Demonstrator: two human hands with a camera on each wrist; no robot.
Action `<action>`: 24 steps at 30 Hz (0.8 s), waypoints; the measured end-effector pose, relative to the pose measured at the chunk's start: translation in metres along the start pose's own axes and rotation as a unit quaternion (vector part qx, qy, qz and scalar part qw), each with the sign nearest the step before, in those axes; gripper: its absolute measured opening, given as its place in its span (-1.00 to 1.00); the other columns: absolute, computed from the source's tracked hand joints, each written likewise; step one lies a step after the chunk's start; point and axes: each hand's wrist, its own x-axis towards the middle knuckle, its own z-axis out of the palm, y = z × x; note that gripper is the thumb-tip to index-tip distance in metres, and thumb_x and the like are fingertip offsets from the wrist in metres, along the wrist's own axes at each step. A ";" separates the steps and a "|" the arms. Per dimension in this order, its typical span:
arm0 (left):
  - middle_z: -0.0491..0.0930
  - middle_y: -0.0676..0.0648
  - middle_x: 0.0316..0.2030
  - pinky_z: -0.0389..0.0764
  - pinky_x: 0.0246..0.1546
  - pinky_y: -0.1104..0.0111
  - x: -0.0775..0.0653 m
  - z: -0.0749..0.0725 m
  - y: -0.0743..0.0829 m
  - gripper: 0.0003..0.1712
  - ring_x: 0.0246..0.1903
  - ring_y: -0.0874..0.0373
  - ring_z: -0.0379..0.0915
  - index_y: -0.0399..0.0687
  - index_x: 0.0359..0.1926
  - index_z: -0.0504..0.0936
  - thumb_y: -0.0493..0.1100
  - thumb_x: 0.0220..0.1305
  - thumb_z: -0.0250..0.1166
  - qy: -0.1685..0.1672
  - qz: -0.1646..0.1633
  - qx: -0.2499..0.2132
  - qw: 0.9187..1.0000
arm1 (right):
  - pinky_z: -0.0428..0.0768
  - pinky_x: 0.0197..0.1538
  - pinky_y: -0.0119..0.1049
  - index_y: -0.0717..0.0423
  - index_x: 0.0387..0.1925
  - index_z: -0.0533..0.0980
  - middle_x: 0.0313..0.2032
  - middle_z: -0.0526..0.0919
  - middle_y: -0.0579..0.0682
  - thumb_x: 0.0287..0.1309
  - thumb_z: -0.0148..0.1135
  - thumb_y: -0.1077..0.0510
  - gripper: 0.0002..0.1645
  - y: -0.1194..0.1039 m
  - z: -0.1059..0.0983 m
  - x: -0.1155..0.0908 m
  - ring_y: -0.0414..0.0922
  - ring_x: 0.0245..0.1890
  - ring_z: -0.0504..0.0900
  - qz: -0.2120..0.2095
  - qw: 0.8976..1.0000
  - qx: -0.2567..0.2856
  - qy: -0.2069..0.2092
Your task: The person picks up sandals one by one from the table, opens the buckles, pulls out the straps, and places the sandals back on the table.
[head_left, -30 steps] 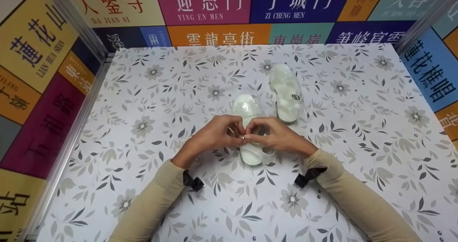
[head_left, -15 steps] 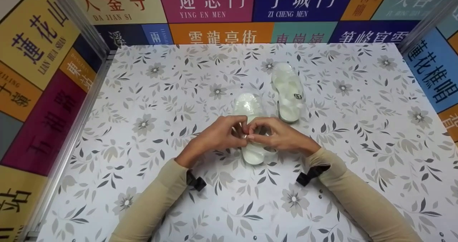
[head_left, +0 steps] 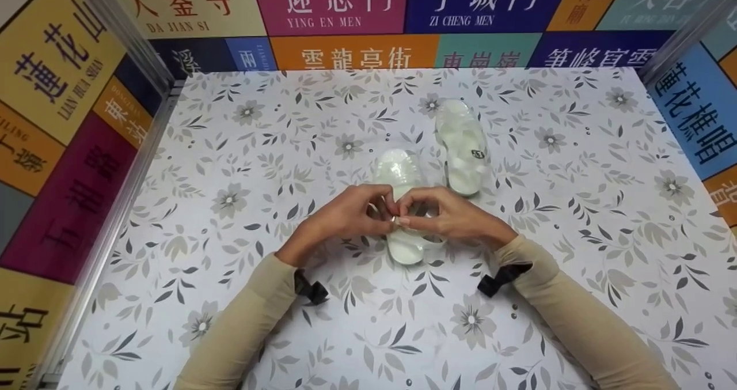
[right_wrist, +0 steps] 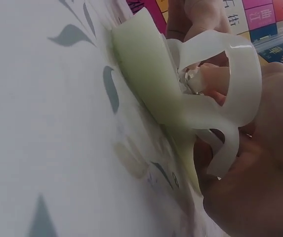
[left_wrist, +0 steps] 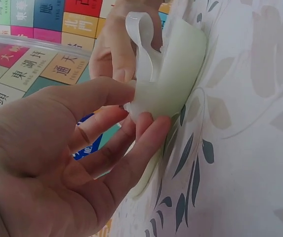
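A pale green sandal with milky translucent straps lies on the table under both hands. My left hand pinches at the middle of its straps, with thumb and fingertips on the near-white material in the left wrist view. From the other side, my right hand brings its thumb and forefinger together at the same spot. A small shiny metal buckle shows by the fingertips in the right wrist view. A strap loop stands up beside the right hand. Fingers hide part of the fastening.
A matching sandal lies farther back to the right, with a small dark mark on its strap. The table wears a flower-and-leaf cover. Colourful panels with lettering wall in the back and sides.
Both hands stay at the strap with only slight finger movement. The whole view shifts a little; neither sandal visibly moves on the table.
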 end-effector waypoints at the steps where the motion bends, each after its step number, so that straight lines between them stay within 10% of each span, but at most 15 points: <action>1: 0.78 -0.05 -0.16 0.80 -0.09 0.31 0.000 0.000 -0.001 -0.77 -0.14 0.13 0.73 -0.07 -0.09 0.67 -0.32 0.29 0.50 -0.003 0.001 -0.003 1.000 | 0.61 0.32 -0.11 0.04 -0.07 0.68 0.00 0.75 0.07 0.42 0.44 0.12 -0.86 0.001 -0.001 0.000 0.07 0.12 0.68 -0.005 1.000 0.008 -0.005; 16: 0.80 0.01 -0.11 0.75 -0.11 0.35 -0.003 -0.005 0.005 -0.75 -0.16 0.19 0.75 0.01 0.04 0.74 -0.16 0.38 0.51 -0.004 0.000 0.049 0.999 | 0.63 0.28 -0.25 -0.05 0.02 0.73 -0.01 0.80 0.00 0.45 0.43 0.09 -0.83 0.001 0.000 0.000 0.02 0.10 0.73 -0.008 1.000 -0.011 0.027; 24: 0.78 -0.04 -0.04 0.79 -0.02 0.32 -0.004 -0.010 0.009 -0.68 -0.10 0.12 0.77 -0.03 0.15 0.75 -0.18 0.42 0.48 -0.021 0.009 0.073 0.997 | 0.77 0.07 -0.23 -0.06 -0.01 0.67 -0.09 0.77 -0.08 0.41 0.46 0.07 -0.81 -0.017 -0.001 -0.003 -0.09 -0.06 0.74 0.016 0.991 -0.127 0.044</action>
